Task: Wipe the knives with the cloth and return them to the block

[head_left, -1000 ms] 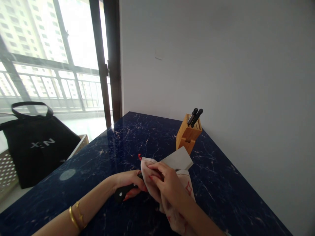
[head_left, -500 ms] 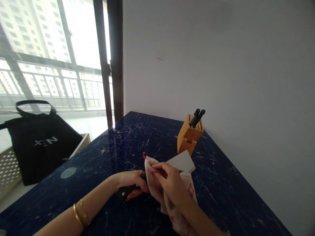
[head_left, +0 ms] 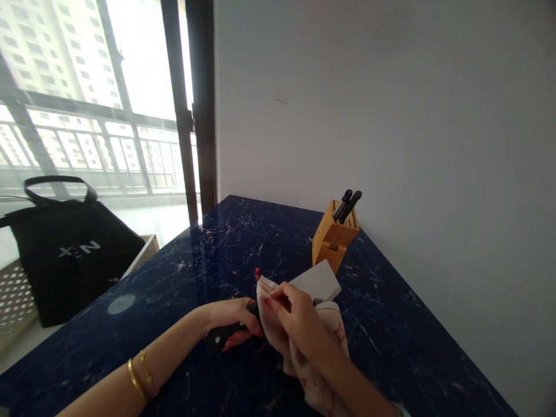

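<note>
My left hand (head_left: pixel 230 318) is shut around the black handle of a kitchen knife (head_left: pixel 223 335) over the counter. The knife's broad pale blade (head_left: pixel 317 281) runs up and to the right, partly wrapped. My right hand (head_left: pixel 299 324) pinches a white cloth with red stitched patterns (head_left: pixel 315 388) around the blade, hiding its middle. A small red spot (head_left: pixel 257 273) shows just past the cloth's upper corner, but I cannot tell what it is. Gold bangles (head_left: pixel 136 376) circle my left wrist.
The dark blue veined marble counter (head_left: pixel 243 243) meets a white wall on the right. A bamboo knife block (head_left: pixel 332 240) with black handles stands near the wall. Beyond the counter's left edge are a black tote bag (head_left: pixel 69 260), a lattice crate (head_left: pixel 17 295) and a glazed balcony door (head_left: pixel 182 116).
The whole view has shifted slightly. My right hand and the cloth have moved a little to the right along the blade.
</note>
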A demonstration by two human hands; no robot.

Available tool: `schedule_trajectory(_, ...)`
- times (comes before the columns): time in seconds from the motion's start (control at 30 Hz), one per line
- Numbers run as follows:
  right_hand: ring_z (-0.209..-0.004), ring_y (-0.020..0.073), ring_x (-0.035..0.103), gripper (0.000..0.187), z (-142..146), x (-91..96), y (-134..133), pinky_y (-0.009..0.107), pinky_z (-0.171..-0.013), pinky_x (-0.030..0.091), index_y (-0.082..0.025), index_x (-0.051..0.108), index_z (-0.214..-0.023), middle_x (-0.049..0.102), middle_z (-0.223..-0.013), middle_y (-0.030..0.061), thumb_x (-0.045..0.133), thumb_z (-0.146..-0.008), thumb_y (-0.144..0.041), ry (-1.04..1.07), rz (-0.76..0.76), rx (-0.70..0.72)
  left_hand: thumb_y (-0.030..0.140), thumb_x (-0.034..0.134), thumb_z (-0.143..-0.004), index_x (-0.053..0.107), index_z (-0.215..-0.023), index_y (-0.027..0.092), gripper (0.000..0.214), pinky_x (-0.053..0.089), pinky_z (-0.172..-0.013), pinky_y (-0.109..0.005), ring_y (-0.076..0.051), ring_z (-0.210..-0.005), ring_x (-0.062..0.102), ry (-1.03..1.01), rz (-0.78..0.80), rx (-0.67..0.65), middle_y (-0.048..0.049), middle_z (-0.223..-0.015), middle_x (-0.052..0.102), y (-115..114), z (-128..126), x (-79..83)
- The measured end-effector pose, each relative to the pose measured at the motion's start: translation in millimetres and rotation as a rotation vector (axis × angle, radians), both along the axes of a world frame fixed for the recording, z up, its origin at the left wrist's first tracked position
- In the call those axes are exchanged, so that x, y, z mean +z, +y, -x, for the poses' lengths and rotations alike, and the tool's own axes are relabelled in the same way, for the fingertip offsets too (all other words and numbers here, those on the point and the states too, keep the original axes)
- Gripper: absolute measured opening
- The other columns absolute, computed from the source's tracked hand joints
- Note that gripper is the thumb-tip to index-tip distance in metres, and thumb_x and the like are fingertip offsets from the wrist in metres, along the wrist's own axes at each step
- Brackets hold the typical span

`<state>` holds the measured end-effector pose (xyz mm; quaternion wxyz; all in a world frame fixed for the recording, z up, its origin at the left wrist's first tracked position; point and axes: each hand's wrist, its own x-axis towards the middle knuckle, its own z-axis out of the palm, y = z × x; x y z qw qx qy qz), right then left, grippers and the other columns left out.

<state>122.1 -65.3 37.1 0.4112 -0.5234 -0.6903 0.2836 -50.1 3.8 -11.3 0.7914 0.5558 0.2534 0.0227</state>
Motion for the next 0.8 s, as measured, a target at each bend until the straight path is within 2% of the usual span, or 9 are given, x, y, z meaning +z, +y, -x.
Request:
schedule_trajectory(0.2, -0.066, 0.0151, 0.059, 0.008, -9.6, 0.4, -6.0, 0.023, -0.060, 0.041, -0.019, 0.060, -0.069, 0.064, -0.068, 0.0003, 0.054, -0.074, -0.019, -0.157, 0.136, -0.025, 0.018, 0.057, -0.063, 0.055, -0.056, 0.014, 0.008, 0.030, -0.020, -0.018, -0.010, -0.020, 0.036, -0.013, 0.006, 0.034, 0.0041, -0.030, 0.047, -1.6, -1.0, 2.8)
schedule_trajectory(0.33, -0.068, 0.0146, 0.060, 0.010, -2.6, -4.6, -2.5, 0.023, -0.063, 0.042, -0.018, 0.060, -0.073, 0.064, -0.070, 0.0008, 0.050, -0.076, -0.020, -0.021, 0.079, -0.053, 0.020, 0.055, -0.062, 0.051, -0.049, 0.015, 0.014, 0.027, -0.020, -0.016, -0.009, -0.020, 0.034, -0.051, 0.019, 0.083, 0.0046, -0.028, 0.044, -1.1, -1.9, 2.1)
schedule_trajectory(0.43, -0.070, 0.0143, 0.060, 0.010, 2.4, -5.7, 0.6, 0.022, -0.065, 0.043, -0.018, 0.059, -0.074, 0.064, -0.072, 0.0009, 0.050, -0.077, -0.021, 0.048, 0.038, -0.058, 0.020, 0.055, -0.061, 0.051, -0.048, 0.015, 0.015, 0.029, -0.019, -0.018, -0.009, -0.019, 0.035, -0.029, 0.025, 0.061, 0.0037, -0.029, 0.045, -0.2, -1.5, 1.5)
schedule_trajectory(0.67, -0.068, 0.0147, 0.059, 0.009, -4.1, -4.1, -3.0, 0.023, -0.063, 0.044, -0.017, 0.059, -0.072, 0.063, -0.071, 0.0014, 0.052, -0.076, -0.020, -0.049, 0.054, -0.010, 0.017, 0.055, -0.061, 0.053, -0.054, 0.015, 0.008, 0.030, -0.019, -0.017, -0.010, -0.020, 0.035, -0.018, 0.024, 0.039, 0.0048, -0.029, 0.045, -0.9, -0.9, 2.9)
schedule_trajectory(0.8, -0.068, 0.0146, 0.059, 0.011, 0.0, -2.4, -2.1, 0.023, -0.063, 0.044, -0.018, 0.059, -0.073, 0.064, -0.071, 0.0014, 0.050, -0.078, -0.021, 0.013, 0.014, -0.047, 0.018, 0.054, -0.062, 0.053, -0.049, 0.014, 0.013, 0.030, -0.018, -0.018, -0.011, -0.019, 0.035, -0.011, 0.004, 0.042, 0.0028, -0.028, 0.046, -1.6, -1.7, 2.3)
